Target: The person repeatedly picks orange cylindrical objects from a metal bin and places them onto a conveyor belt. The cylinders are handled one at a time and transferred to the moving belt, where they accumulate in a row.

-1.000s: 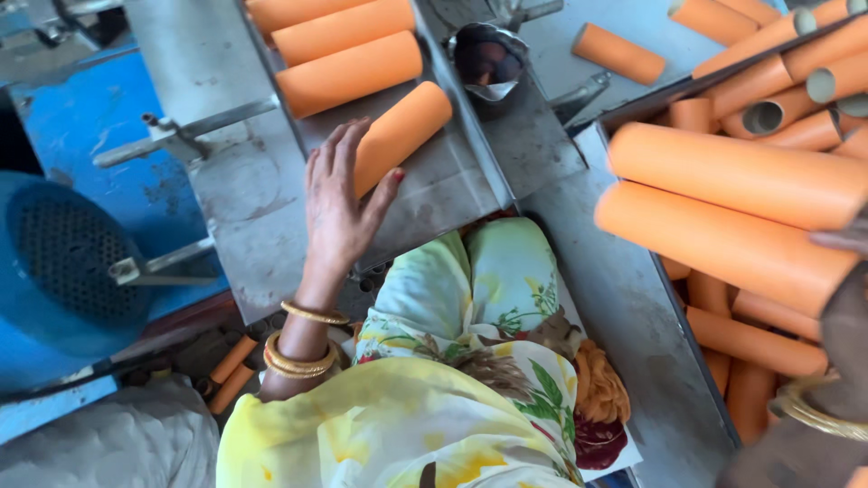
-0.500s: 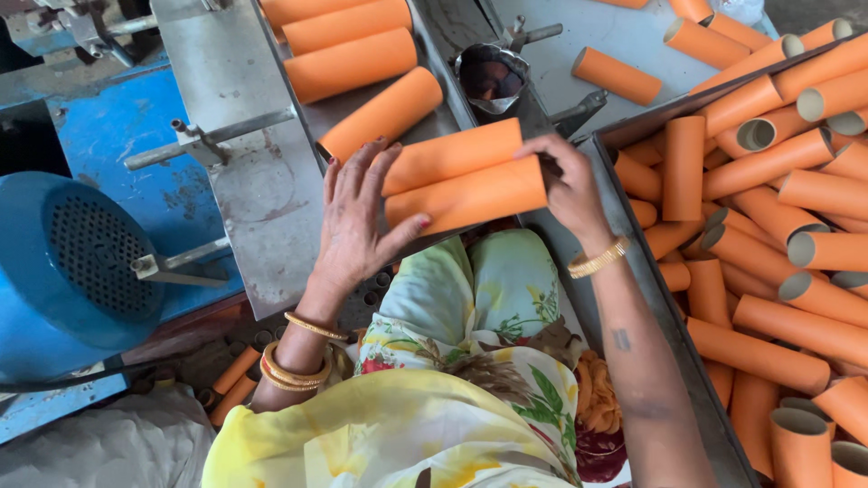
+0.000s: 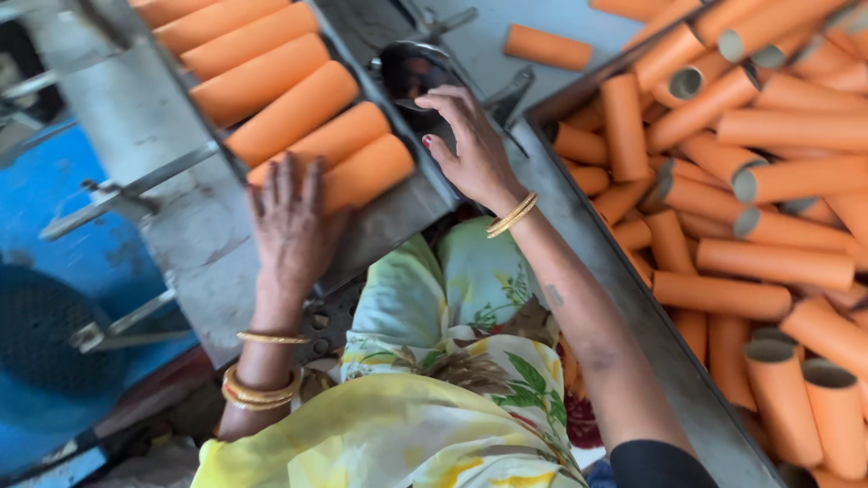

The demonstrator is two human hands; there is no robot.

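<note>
On the chute [image 3: 172, 154], my left hand [image 3: 291, 230] lies flat, fingers spread, grip open, pressing the nearest orange tube [image 3: 366, 172]. Right of it, my right hand [image 3: 470, 149] hovers loosely curled, holding nothing, beside the bin [image 3: 579, 226] of tubes.

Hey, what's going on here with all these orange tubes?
A person seated at a metal chute is handling orange cardboard tubes. The left hand lies flat against the lowest tube of a row lined up side by side on the chute. The right hand hovers open beside it, near a dark round metal part, holding nothing. To the right, a metal bin is piled with more loose tubes.
</note>
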